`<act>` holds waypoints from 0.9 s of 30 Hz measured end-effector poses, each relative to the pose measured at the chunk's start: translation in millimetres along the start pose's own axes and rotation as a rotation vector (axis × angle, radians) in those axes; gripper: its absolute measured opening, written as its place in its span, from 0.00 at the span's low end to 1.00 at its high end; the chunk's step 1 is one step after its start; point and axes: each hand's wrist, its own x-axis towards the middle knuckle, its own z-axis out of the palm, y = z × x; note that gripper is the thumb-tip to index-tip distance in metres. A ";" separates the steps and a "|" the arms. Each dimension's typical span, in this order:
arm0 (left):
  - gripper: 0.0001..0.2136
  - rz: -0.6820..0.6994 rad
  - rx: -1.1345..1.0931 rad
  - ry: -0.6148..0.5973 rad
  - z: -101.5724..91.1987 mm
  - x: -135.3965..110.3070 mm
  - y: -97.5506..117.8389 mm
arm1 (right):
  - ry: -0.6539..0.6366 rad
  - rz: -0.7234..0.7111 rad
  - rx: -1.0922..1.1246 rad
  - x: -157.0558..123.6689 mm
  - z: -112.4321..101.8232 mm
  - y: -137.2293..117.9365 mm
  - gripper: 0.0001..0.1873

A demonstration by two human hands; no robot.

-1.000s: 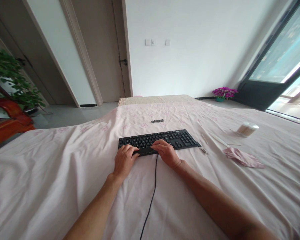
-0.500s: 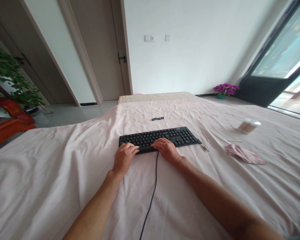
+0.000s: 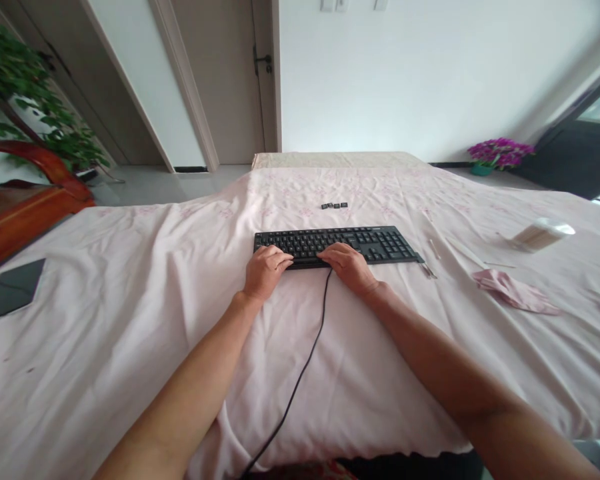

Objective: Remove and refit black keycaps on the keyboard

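A black keyboard [image 3: 380, 245] lies on the pink cloth, its cable [image 3: 306, 367] running toward me from the front edge. At the front left part of the keyboard, my left hand [image 3: 266, 270] has thumb and fingers pressed together on the edge near the space bar. My right hand [image 3: 347, 263] is closed in the same way on the front edge, right of the left hand and beside the cable. The fingers cover some of the lower keys. Beyond the keyboard, several loose black keycaps [image 3: 336, 205] sit in a row.
Cotton swabs [image 3: 429, 270] lie by the keyboard's right end. Farther right are a crumpled pink cloth [image 3: 515, 292] and a clear tub of swabs [image 3: 543, 235] on its side. A dark tablet or phone [image 3: 13, 290] rests at the left. A wooden chair [image 3: 35, 193] stands beyond.
The view has tilted down and shifted left, so the dark flat device at the left shows more fully. Both hands stay at the keyboard's front edge.
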 end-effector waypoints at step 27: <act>0.04 0.046 0.043 0.015 -4.5 0.6 9.0 | 0.070 -0.024 -0.226 -0.1 -6.9 -6.3 0.10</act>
